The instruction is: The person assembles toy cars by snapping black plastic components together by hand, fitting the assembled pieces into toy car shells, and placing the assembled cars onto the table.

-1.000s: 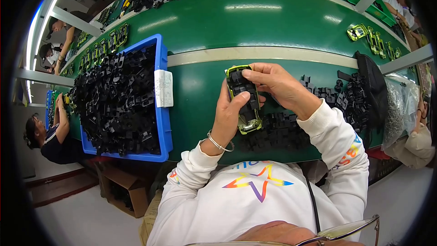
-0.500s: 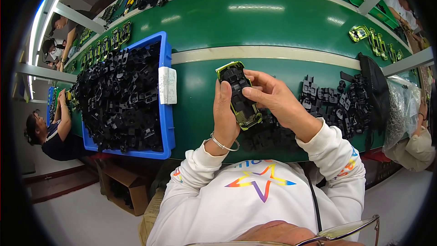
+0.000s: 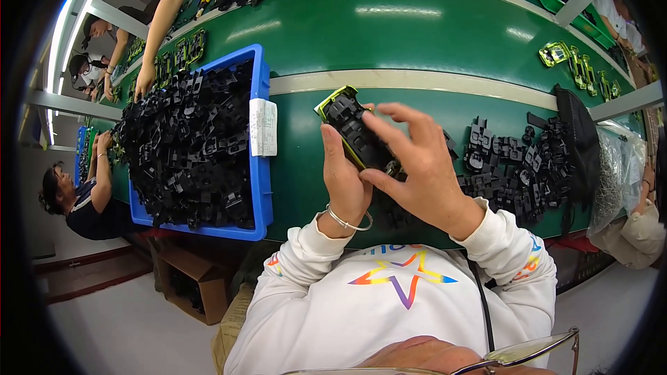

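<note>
A lime-green toy car body (image 3: 322, 105) is held tilted above the green table, its hollow underside facing up. Inside the shell sits a black plastic interior part (image 3: 353, 132). My left hand (image 3: 345, 184) is closed around the near left side of the body, thumb along its edge. Over its right side lies my right hand (image 3: 429, 170), thumb at the near end and fingertips by the black part. Loose black plastic parts (image 3: 511, 163) lie on the table right of my hands; some are partly hidden beneath them.
At left stands a blue bin (image 3: 260, 194) heaped with black parts. A co-worker's arm (image 3: 161, 35) reaches in beyond it, near a row of green car bodies (image 3: 182, 52). To the right are a black bag (image 3: 578, 146) and a clear plastic bag of small pieces (image 3: 611, 173).
The car body has tilted further left in my hands. My right hand has spread, its thumb now at the near end. At upper left, a co-worker's arm has reached down beside the bin.
</note>
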Demonstrator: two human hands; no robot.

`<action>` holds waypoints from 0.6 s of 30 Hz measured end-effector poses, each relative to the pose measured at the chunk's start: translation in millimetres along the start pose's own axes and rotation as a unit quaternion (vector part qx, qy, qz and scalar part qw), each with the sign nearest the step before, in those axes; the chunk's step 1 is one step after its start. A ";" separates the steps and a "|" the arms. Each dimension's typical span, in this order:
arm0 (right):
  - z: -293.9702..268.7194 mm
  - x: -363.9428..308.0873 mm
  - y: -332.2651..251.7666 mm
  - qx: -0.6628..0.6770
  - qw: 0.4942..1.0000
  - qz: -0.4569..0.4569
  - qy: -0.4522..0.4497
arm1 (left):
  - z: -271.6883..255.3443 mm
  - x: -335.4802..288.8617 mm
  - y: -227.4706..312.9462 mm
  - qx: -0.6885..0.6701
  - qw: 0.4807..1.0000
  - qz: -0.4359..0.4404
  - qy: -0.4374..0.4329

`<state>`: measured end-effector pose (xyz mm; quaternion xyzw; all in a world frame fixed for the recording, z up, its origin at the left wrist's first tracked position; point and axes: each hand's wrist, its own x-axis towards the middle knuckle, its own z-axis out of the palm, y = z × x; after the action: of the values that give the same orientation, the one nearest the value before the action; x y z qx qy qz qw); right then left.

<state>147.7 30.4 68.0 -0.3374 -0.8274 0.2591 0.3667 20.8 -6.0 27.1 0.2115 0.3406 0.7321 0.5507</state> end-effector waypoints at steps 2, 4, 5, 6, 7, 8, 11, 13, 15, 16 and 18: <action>-4.9 2.1 -5.4 -0.104 0.992 -0.041 -0.064 | -2.4 2.5 -1.4 -0.005 1.000 0.009 -0.022; -9.1 7.4 -7.0 -0.139 0.986 -0.058 -0.079 | -6.8 1.9 -4.8 0.014 1.000 0.012 -0.018; -10.2 8.5 -7.0 -0.174 0.977 -0.074 -0.094 | -5.8 1.3 -4.9 0.014 1.000 0.012 -0.018; -9.8 8.4 -7.3 -0.174 0.977 -0.075 -0.094 | -4.0 0.6 -4.5 0.016 1.000 0.012 -0.006; -9.0 8.3 -7.8 -0.195 0.972 -0.085 -0.100 | -3.0 -0.1 -4.3 0.018 1.000 0.013 0.007; -8.8 8.8 -8.0 -0.217 0.966 -0.095 -0.105 | -3.3 -0.1 -4.9 0.017 1.000 0.014 0.006; -12.6 6.9 -10.7 -0.196 0.969 -0.070 -0.136 | -5.7 -0.9 -6.9 0.026 0.999 0.016 0.015; -16.7 10.8 -16.9 -0.149 0.977 -0.041 -0.146 | -7.1 -2.2 -7.4 0.017 0.999 0.027 -0.004; -18.3 12.1 -21.2 -0.102 0.983 -0.013 -0.155 | -6.6 -5.8 -6.1 0.012 1.000 0.022 -0.013; -17.5 11.9 -23.1 -0.097 0.982 0.003 -0.163 | -6.4 -7.2 -5.7 0.008 1.000 0.018 -0.021; -17.1 13.5 -26.9 -0.093 0.981 0.020 -0.169 | -6.8 -8.0 -7.7 -0.010 1.000 0.007 -0.014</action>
<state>144.3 26.5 102.1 -0.3378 -0.8912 0.2414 0.1828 23.6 -14.2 17.4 0.2188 0.3237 0.7363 0.5524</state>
